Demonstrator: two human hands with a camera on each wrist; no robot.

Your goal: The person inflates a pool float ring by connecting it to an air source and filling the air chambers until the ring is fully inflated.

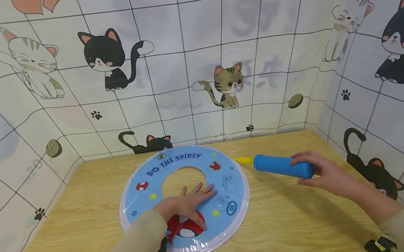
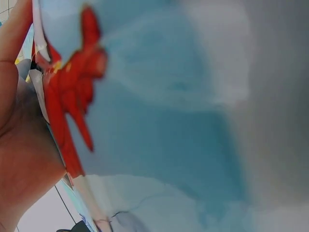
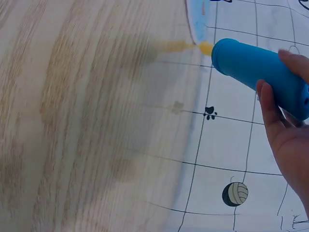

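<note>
Spidey swim ring [image 1: 227, 177], lower centre of frame, on wooden surface [image 1: 280, 221]; left hand [image 1: 190, 205] rests on it, fingers spread. Right hand [image 1: 323, 171] grips blue hand pump [image 1: 277, 165], yellow nozzle [image 1: 243, 160] at ring's edge. Likely inflating; next stroke needs nozzle seated.

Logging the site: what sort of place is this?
Probably a small screened-off work booth: cat-print sheeting surrounds three sides of a wooden table, where a blue ring lies.
</note>
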